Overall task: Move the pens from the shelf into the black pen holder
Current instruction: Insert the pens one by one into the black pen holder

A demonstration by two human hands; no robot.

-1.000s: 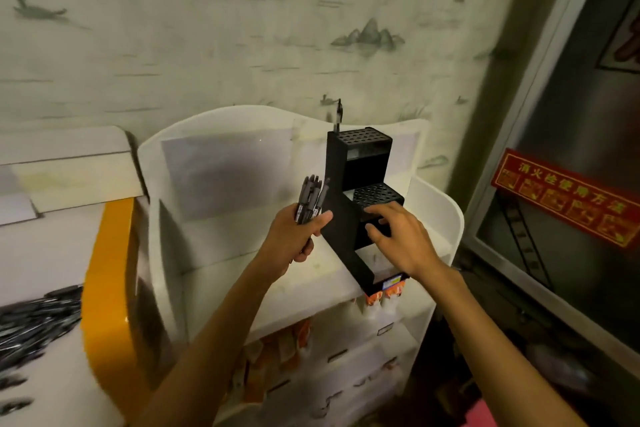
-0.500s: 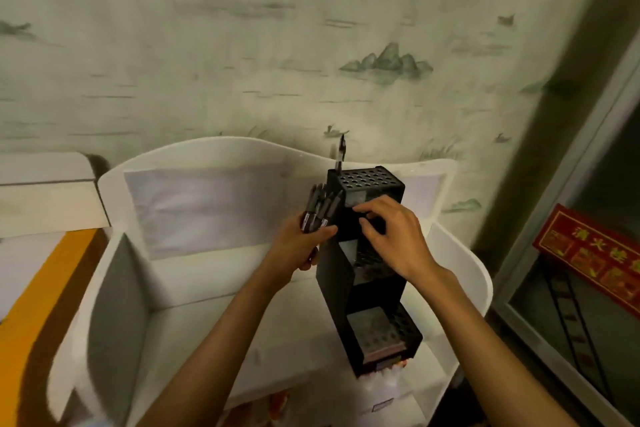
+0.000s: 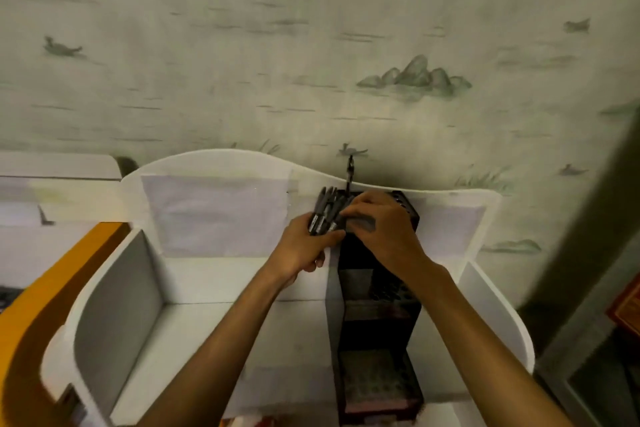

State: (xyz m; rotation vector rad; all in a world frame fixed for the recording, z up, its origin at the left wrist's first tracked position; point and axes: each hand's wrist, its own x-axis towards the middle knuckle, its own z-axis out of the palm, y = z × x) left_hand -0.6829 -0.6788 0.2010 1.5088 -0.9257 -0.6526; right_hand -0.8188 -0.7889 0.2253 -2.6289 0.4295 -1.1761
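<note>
**Fingers meet over the holder's top tier**

Fingers of the left hand (image 3: 304,246) are wrapped round a bundle of pens (image 3: 325,213), kept upright, probably so that single pens can be drawn off. At three o'clock of the bundle, the right hand (image 3: 379,229) is curled over the top tier of the black pen holder (image 3: 377,326); whether a pen is pinched cannot be told. One pen (image 3: 349,172) is already stood at the holder's twelve o'clock edge. The holder is carried by the white shelf (image 3: 207,288).
</note>
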